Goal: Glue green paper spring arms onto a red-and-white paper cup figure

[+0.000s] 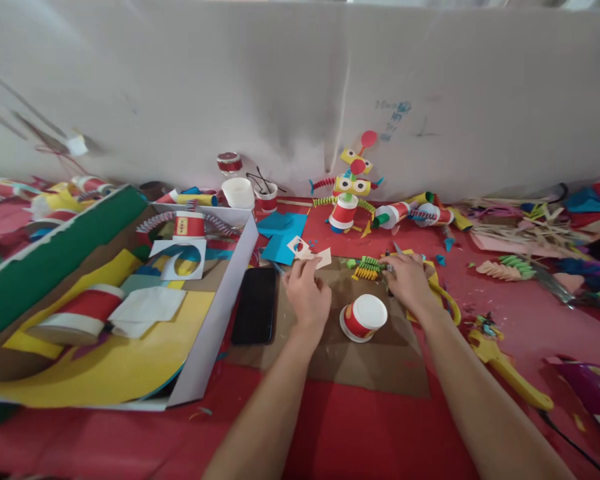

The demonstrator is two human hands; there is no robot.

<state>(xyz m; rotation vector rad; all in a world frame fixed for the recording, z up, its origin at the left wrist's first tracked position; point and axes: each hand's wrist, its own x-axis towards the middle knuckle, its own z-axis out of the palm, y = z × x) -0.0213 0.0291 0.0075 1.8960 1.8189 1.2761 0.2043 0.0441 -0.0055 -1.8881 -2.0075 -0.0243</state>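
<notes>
One red-and-white paper cup (365,316) on one brown cardboard sheet (360,368); one black rectangular phone (255,307) at the sheet's left.

The green paper spring (371,261) and the yellow paper spring (365,274), each folded into close zigzag pleats, lie side by side near the far edge of the brown cardboard (400,377). I reach to their right end, though contact is hard to make out from this angle. To their left, where I also reach, lie two pale cards: the holed card (293,241), cut with a round opening, and the plain card (325,257). Nearer to me, the red paper cup (356,323) stands inverted, white base uppermost.
</notes>
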